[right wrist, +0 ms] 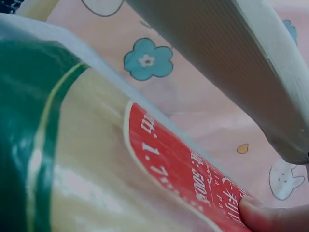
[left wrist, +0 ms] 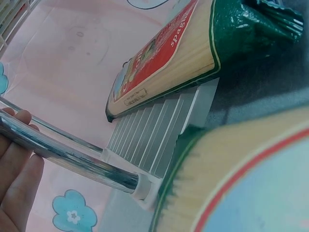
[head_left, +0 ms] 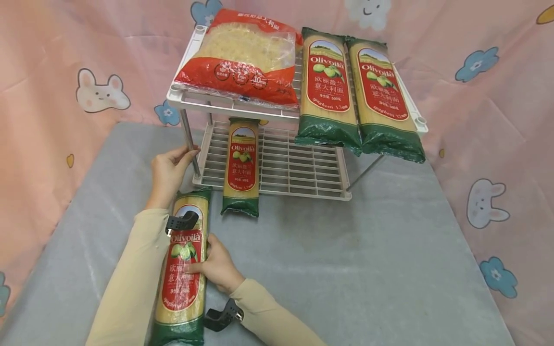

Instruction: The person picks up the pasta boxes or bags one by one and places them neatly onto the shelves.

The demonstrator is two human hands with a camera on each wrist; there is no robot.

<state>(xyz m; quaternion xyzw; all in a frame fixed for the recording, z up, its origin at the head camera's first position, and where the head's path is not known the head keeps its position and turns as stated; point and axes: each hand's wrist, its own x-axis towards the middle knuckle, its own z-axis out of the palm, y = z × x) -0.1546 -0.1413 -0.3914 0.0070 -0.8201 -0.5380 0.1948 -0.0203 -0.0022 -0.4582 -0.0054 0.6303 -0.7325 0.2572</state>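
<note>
My left hand (head_left: 166, 175) grips the front left metal post (head_left: 187, 129) of a white two-tier rack; the left wrist view shows its fingers behind the shiny post (left wrist: 72, 152). Lower down, my right hand (head_left: 222, 266) holds a green-ended Olivoilà spaghetti packet (head_left: 179, 288) by its right side, thumb across the red label and other fingers mostly hidden. This packet lies lengthwise below the rack's left corner, partly covered by the left forearm. Another spaghetti packet (head_left: 243, 163) rests on the lower shelf (head_left: 294, 166), its green bottom end jutting past the front edge.
On the upper shelf (head_left: 195, 103) lie a red bag of pasta (head_left: 246, 53) and two spaghetti packets, one in the middle (head_left: 326, 86) and one at the right (head_left: 385, 96), overhanging the front. A grey cloth (head_left: 346, 269) covers the table. Behind hangs a pink patterned curtain (head_left: 497, 129).
</note>
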